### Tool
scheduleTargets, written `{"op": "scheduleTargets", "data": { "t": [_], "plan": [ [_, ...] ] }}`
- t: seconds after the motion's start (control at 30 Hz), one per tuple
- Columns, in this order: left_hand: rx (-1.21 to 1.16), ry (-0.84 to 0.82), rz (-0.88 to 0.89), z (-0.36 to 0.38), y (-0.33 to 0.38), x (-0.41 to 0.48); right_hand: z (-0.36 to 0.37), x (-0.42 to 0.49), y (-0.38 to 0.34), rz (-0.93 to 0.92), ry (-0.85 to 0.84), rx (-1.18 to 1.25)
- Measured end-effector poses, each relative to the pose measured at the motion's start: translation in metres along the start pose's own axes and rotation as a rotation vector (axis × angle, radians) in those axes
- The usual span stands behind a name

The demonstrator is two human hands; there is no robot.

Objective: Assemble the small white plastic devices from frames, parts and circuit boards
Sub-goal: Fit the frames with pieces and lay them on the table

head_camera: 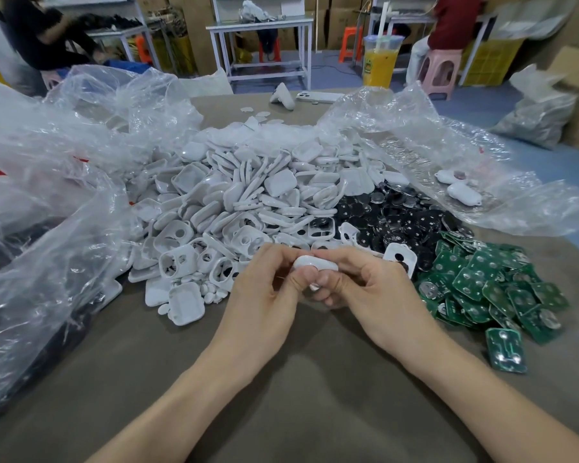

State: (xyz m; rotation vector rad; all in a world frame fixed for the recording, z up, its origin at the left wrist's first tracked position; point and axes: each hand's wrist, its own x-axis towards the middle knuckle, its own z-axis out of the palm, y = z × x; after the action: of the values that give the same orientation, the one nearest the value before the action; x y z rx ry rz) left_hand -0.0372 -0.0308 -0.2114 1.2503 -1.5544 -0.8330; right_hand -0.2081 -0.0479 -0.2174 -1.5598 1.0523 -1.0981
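Thumbs press the white shell, left hand and right hand curled round it, likely snapping halves; green boards right of it; white pile behind it.

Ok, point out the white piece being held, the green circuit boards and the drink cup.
white piece [315,263]: head view, its rounded top edge.
green circuit boards [492,287]: head view, middle of the pile.
drink cup [380,66]: head view, orange-filled side.

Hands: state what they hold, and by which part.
One white device, pinched by both: left hand on its left end, right hand on its right end.
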Motion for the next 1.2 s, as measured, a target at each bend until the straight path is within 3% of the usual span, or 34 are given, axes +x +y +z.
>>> {"op": "scheduleTargets", "data": {
  "t": [0.27, 0.4, 0.5, 0.6, 0.7, 0.97, 1.2],
  "plan": [
    [-0.079, -0.037, 0.064, 0.004, 0.013, 0.017, -0.019, -0.005, -0.012, -0.224, 0.176, -0.265],
    [-0.356, -0.126, 0.029, 0.013, 0.022, 0.030, -0.030, 0.000, -0.017, -0.421, 0.306, -0.383],
    [-0.488, -0.167, -0.093, 0.025, 0.024, 0.032, -0.034, 0.004, -0.014, -0.461, 0.340, -0.507],
    [-0.649, -0.106, -0.227, 0.031, 0.021, 0.035, -0.033, 0.005, -0.011, -0.245, 0.274, -0.370],
    [-0.565, -0.082, -0.216, 0.029, 0.016, 0.035, -0.030, 0.009, -0.008, -0.049, 0.199, -0.064],
    [-0.419, 0.033, -0.115, 0.031, 0.019, 0.033, -0.027, 0.013, -0.011, -0.033, 0.146, 0.270],
    [-0.380, 0.156, -0.097, 0.036, 0.018, 0.033, -0.021, 0.014, -0.007, -0.036, 0.201, 0.223]
  ]
}}
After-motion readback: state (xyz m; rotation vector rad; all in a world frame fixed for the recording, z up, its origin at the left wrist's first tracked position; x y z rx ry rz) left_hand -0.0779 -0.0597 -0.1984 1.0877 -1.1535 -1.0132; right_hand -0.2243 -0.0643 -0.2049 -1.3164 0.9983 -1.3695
